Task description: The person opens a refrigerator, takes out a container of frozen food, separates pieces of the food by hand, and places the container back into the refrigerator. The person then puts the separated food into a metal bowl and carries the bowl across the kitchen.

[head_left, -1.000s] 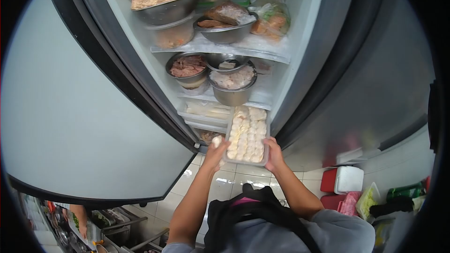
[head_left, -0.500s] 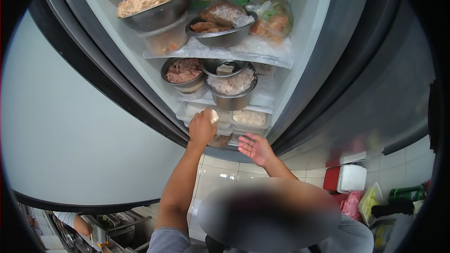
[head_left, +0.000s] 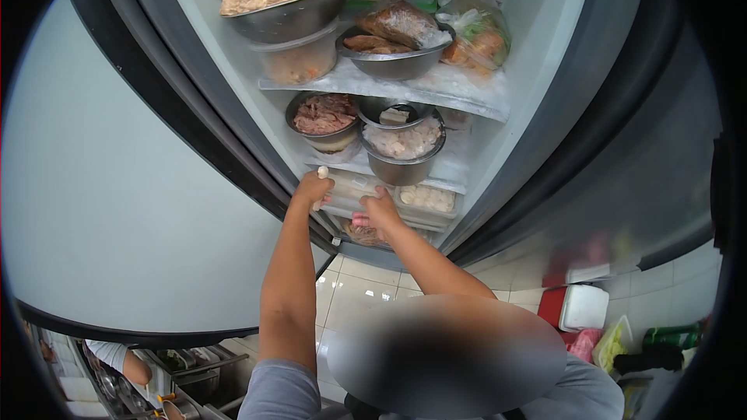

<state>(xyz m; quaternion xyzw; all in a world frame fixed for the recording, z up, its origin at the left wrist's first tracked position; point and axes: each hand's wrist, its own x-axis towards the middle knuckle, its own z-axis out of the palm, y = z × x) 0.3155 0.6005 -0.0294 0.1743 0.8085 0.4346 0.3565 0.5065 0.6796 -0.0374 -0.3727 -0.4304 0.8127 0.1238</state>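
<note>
My left hand (head_left: 313, 189) is closed around a pale, whitish lump (head_left: 322, 173) whose kind I cannot make out; bits of it show above and below the fingers. It is at the left front corner of a clear plastic container (head_left: 354, 183) low in the fridge. My right hand (head_left: 379, 212) grips that container's front edge, thumb on top and fingers curled below. To its right is another plastic container of white balls (head_left: 428, 198). Below, a container with brownish contents (head_left: 359, 231) is partly hidden by my right hand.
Above stand a steel pot of pale chunks (head_left: 405, 140), a bowl of minced meat (head_left: 325, 114), a bowl with bagged food (head_left: 395, 54) and a large bowl of pale mixture (head_left: 288, 4). The open fridge door (head_left: 148, 187) is at left. Another person's arm (head_left: 134, 365) shows lower left.
My left hand has moved left and up with the whitish lump. My right hand has moved left from an open, palm-up pose and closed on the container's edge. The view has shifted slightly.
</note>
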